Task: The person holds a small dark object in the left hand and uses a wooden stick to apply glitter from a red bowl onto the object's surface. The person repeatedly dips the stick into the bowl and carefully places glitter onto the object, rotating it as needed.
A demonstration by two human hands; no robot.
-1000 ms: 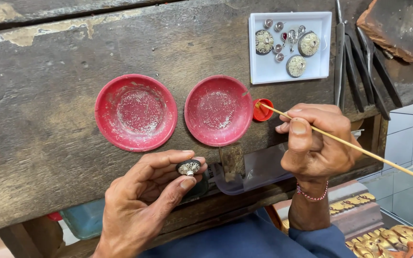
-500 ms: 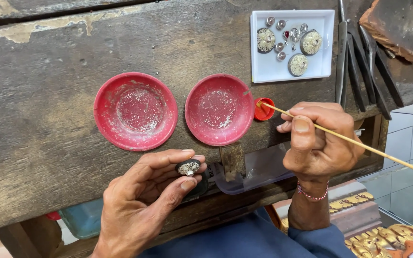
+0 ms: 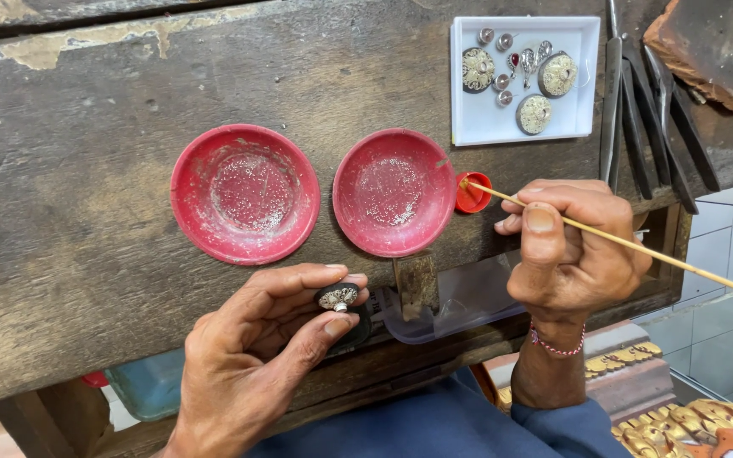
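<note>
The left hand [image 3: 256,356] pinches a small round silver ornament [image 3: 338,296] between thumb and fingertips, just below the right-hand red dish [image 3: 394,192]; its underside is hidden by the fingers. The right hand [image 3: 574,250], to the right of that dish, is closed around a thin wooden stick [image 3: 638,246], whose tip rests in a small red cap [image 3: 472,192] touching the dish's right rim. The stick's far end is cut off at the frame edge. What the grainy residue in the dish is cannot be made out. A second red dish [image 3: 244,193] sits just left on the worn tabletop [image 3: 86,102]. A white tray [image 3: 583,76] of silver pieces lies above the dish, to its right.
</note>
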